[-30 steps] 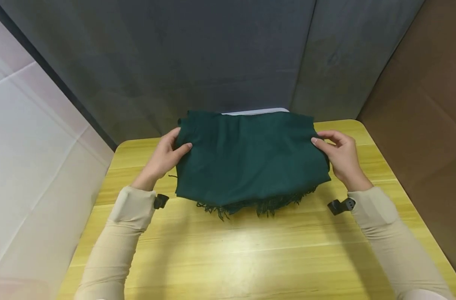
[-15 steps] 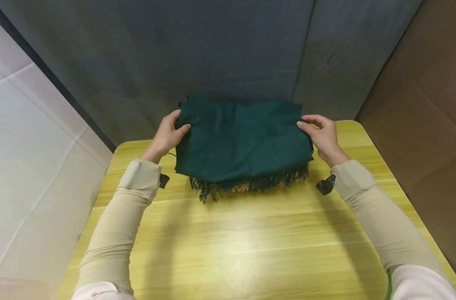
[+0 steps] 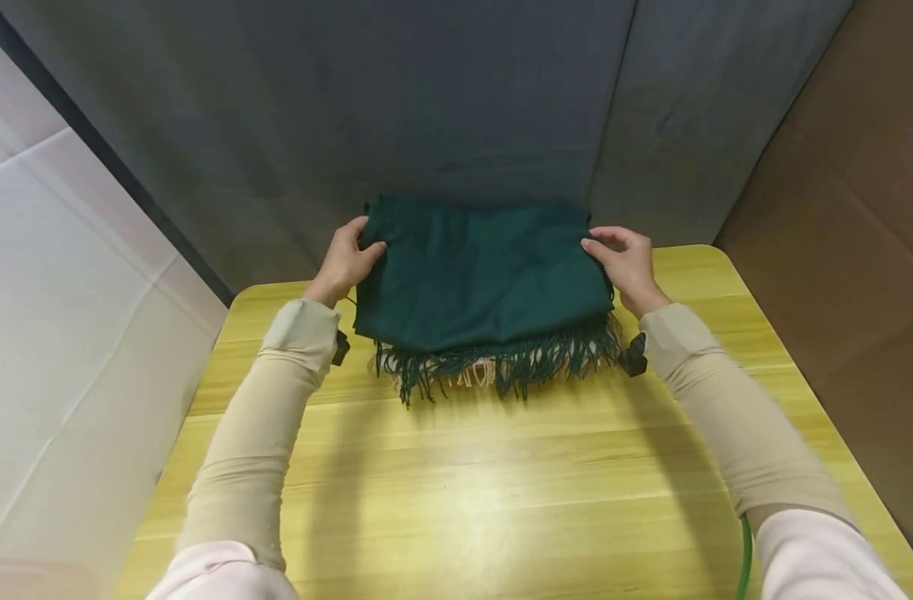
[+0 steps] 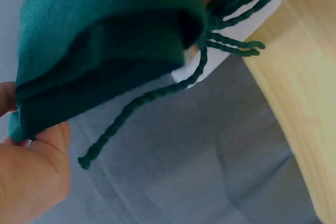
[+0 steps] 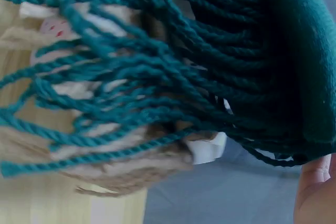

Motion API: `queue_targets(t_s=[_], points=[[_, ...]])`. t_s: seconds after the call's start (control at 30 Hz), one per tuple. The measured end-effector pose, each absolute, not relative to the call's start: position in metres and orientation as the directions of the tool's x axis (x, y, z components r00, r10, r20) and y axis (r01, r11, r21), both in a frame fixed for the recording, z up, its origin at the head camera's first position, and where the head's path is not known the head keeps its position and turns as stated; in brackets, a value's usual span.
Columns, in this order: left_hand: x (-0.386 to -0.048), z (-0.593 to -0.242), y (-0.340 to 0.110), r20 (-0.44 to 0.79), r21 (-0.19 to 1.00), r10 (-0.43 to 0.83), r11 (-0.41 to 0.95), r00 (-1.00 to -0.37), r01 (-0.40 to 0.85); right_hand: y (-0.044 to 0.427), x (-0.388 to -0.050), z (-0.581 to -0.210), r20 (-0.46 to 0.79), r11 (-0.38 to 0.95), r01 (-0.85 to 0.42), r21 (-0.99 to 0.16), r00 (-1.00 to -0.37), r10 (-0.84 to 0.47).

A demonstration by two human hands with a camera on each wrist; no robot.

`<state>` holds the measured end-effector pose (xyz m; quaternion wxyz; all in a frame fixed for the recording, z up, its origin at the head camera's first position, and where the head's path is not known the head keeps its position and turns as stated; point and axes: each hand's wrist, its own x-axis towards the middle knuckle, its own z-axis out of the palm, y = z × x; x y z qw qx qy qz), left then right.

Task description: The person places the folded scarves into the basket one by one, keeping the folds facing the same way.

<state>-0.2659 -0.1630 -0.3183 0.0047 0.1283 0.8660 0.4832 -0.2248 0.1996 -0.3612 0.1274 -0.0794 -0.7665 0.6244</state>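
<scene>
A folded dark green scarf [image 3: 479,275] with a twisted fringe hangs between both hands at the back of the table. At its left edge, the left hand [image 3: 344,262] pinches the cloth between thumb and fingers. The right hand [image 3: 627,265] pinches the opposite edge. Beneath the green fringe, a beige fringed cloth [image 3: 477,372] peeks out, seen larger as beige cloth [image 5: 126,169] in the right wrist view. Part of a white tray-like thing [image 4: 252,35] shows under the scarf in the left wrist view; the scarf hides most of it.
The yellow wood-grain table [image 3: 471,483] stretches toward the person. A grey cloth wall [image 3: 441,100] stands right behind the scarf. A white panel [image 3: 74,333] borders the left side and a brown panel [image 3: 861,250] the right.
Both hands have carried the scarf farther back, and the right hand has shifted left. The white edge behind the scarf is now covered, while beige fringe has come into view below it.
</scene>
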Motion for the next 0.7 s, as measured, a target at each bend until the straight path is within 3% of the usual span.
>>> queue_targets(t_s=[0.27,0.7], points=[[-0.275,-0.335,-0.156,0.074,0.859,0.179,0.488,-0.981,0.154,0.195,-0.237,-0.378,0.07,0.253,0.007,-0.967,-0.953,0.295],[-0.282,-0.352,-0.148,-0.037,0.851,0.028,0.526,-0.999,-0.017,0.186,-0.258,-0.38,0.124,0.348,-0.023,-0.937,-0.955,0.271]])
